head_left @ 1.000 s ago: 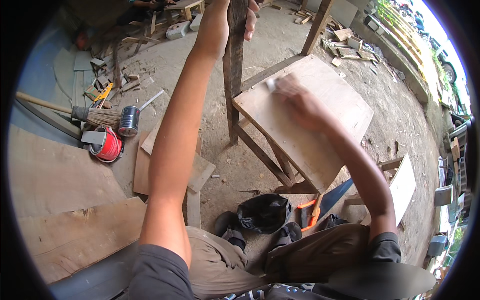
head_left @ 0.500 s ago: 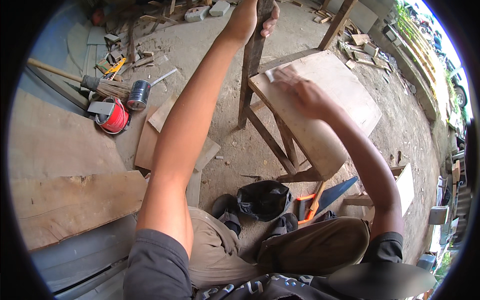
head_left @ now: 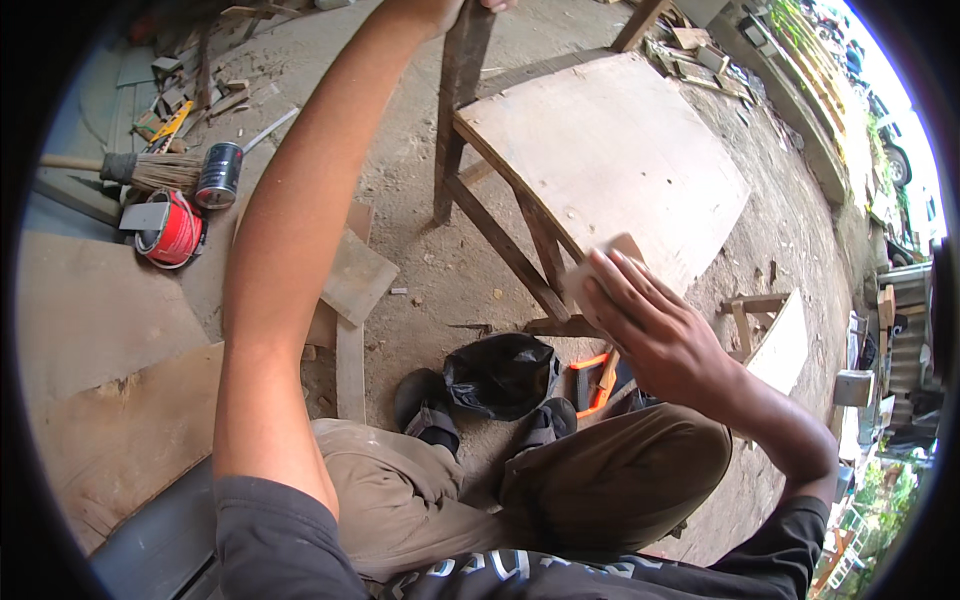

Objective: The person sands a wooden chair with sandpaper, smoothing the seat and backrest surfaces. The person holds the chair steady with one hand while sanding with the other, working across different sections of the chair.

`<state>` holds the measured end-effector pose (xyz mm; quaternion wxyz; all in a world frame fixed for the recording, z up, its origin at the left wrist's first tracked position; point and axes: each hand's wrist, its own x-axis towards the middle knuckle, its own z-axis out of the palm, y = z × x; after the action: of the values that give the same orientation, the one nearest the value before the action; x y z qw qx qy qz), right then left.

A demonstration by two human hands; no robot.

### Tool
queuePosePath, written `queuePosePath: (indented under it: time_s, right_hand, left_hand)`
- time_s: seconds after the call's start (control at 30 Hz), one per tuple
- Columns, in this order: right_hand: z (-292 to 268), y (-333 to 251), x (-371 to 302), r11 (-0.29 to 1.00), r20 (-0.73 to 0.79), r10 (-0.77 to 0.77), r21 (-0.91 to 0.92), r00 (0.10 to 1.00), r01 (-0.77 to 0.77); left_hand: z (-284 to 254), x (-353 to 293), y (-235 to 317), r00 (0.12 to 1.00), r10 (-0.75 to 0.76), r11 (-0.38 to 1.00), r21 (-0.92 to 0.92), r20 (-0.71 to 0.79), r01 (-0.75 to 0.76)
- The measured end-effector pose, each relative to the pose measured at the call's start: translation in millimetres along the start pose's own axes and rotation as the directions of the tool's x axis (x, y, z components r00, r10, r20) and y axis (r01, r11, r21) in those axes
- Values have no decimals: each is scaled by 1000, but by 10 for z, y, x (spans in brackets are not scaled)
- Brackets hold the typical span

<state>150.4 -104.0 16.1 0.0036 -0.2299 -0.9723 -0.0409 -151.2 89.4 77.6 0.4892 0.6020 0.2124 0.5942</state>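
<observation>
A wooden chair stands in front of me, its pale plywood seat (head_left: pixel 600 140) tilted in the view and its dark back post (head_left: pixel 462 75) rising at the left. At the top edge my left hand (head_left: pixel 435 14) is closed round that post, though much of the hand lies outside the picture. My right hand (head_left: pixel 655 325) is at the seat's near edge, its fingers pressed over a folded piece of sandpaper (head_left: pixel 626 246). Part of the sandpaper shows beyond the fingertips; the palm hides the rest. Small dark spots mark the seat surface.
A black plastic bag (head_left: pixel 500 375) lies between my feet, beside an orange-handled saw (head_left: pixel 592 388). To the left are a red can (head_left: pixel 172 230), a dark tin (head_left: pixel 219 175) and a broom (head_left: pixel 165 170). A smaller wooden frame (head_left: pixel 775 345) stands at the right.
My right hand has moved with the sandpaper from the seat's far left part to its near edge. The view has shifted, so the chair sits higher and further left.
</observation>
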Motion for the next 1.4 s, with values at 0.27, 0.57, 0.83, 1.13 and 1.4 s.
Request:
queuePosePath:
  time_s: [0.27,0.57,0.83,1.13,1.4]
  right_hand:
    - [325,72,976,995,-224,-31,-103,974,8]
    - [93,-13,578,995,-134,-66,-82,989,55]
    - [266,122,959,996,-171,-30,-90,985,14]
    - [417,292,1443,986,-282,-95,-156,955,52]
    - [357,162,1111,990,-204,-32,-141,978,3]
  left_hand:
    - [35,-22,77,1000,22,995,99,22,-24]
    - [-17,-19,82,996,37,998,40,84,-41]
    - [79,-41,-20,995,-21,1000,3,93,20]
    - [68,8,-50,997,-12,1000,-22,80,14]
    - [98,-82,1,994,25,999,18,110,-28]
